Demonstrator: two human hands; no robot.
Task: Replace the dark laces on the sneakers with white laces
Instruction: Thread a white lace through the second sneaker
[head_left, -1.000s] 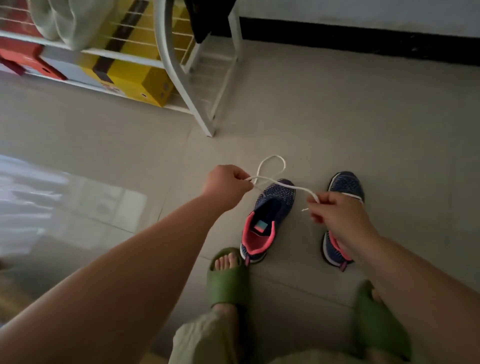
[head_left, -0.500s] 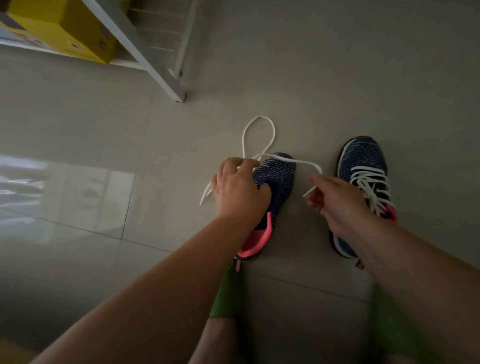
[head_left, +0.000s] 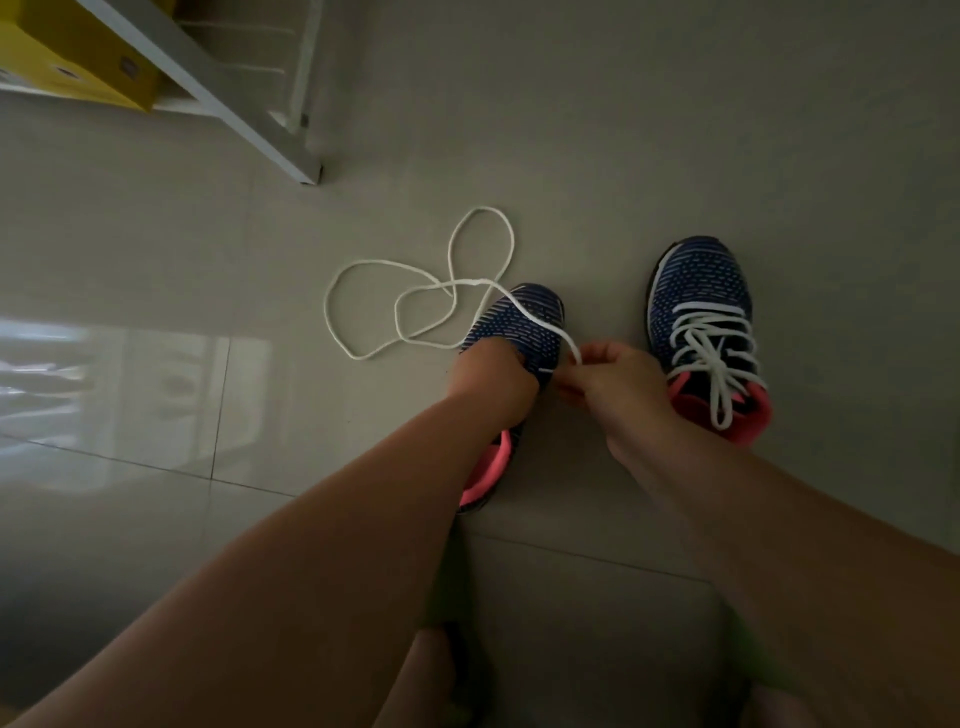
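1. Head view, hands: we see our left hand (head_left: 496, 382) pressed down on the left sneaker (head_left: 519, 332); its fingers are hidden, so we cannot tell how they lie. Our right hand (head_left: 615, 382) pinches one end of the white lace (head_left: 415, 312) just beside that shoe.
2. Head view, lace: it runs over the toe and lies in loose loops on the tiled floor (head_left: 675, 130) ahead.
3. Head view, surroundings: the right sneaker (head_left: 698, 291) stands beside, already laced in white. A white rack (head_left: 234, 104) holds a yellow box (head_left: 67, 67) at upper left.
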